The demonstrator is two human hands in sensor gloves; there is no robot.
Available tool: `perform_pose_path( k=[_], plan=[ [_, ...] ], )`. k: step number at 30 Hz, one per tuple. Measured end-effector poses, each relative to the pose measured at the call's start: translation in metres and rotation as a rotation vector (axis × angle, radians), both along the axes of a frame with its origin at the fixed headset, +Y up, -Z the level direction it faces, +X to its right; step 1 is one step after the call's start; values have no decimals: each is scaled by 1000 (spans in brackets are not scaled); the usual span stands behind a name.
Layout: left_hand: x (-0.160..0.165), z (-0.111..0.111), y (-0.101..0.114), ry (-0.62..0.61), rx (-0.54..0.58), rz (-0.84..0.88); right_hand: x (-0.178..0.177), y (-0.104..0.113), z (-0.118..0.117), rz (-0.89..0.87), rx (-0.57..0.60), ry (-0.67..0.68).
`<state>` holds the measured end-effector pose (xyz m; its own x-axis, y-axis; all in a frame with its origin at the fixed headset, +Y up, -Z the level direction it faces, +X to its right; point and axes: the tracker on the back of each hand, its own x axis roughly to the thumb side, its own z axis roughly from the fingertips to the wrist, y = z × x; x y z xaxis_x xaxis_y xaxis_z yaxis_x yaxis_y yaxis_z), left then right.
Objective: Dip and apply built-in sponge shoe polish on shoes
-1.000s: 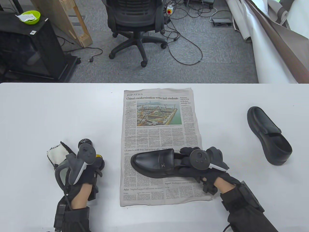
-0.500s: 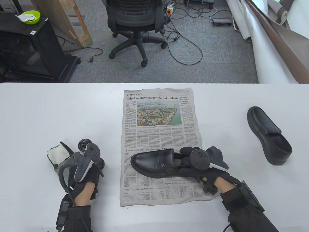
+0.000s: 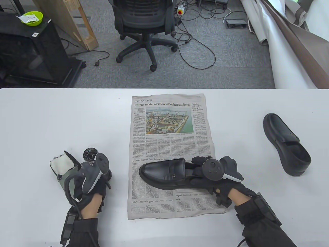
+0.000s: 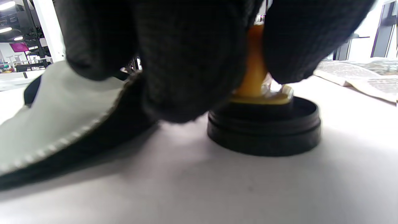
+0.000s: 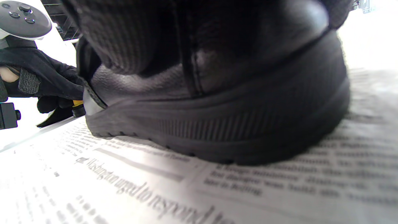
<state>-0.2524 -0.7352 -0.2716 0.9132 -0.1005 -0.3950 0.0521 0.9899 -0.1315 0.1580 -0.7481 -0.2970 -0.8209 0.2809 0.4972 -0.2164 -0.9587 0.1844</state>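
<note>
A black loafer [image 3: 164, 175] lies on the newspaper [image 3: 169, 123], toe pointing left. My right hand [image 3: 199, 173] grips its heel end, fingers reaching into the opening; up close the heel [image 5: 248, 124] rests on the paper. Left of the newspaper, my left hand [image 3: 102, 178] pinches the orange sponge applicator [image 4: 255, 65], whose base sits in the open black polish tin [image 4: 264, 130]. In the table view the hand and tracker hide most of the tin [image 3: 110, 175]. The tin's lid [image 3: 89, 154] lies just beyond the hand.
A white and grey cloth [image 3: 60, 166] lies under and to the left of my left hand. The second black loafer [image 3: 285, 144] lies at the right side of the table. An office chair [image 3: 144, 23] stands beyond the far table edge.
My left hand has turned over the tin, its tracker swinging right and away; the yellow applicator seen one second ago is now hidden. Right hand and shoe have not moved.
</note>
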Motion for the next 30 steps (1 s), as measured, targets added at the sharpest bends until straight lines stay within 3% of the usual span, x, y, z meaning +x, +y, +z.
perform_pose_path(
  k=[4,10,16,21,26,30],
  plan=[
    [3,2,4,36,-20,-36,0,0,0,-1,1,0],
    [16,29,48,20,253,-50,-1,1,0,21,-3,19],
    [41,49,70,-41,402,-139,-9,3,5,123,61,25],
    [48,51,69,-78,399,-96,-8,1,6,85,50,30],
    [45,44,60,-74,342,-95,-6,0,10,40,88,59],
    [44,44,61,-79,357,-83,-8,8,17,31,156,71]
  ],
)
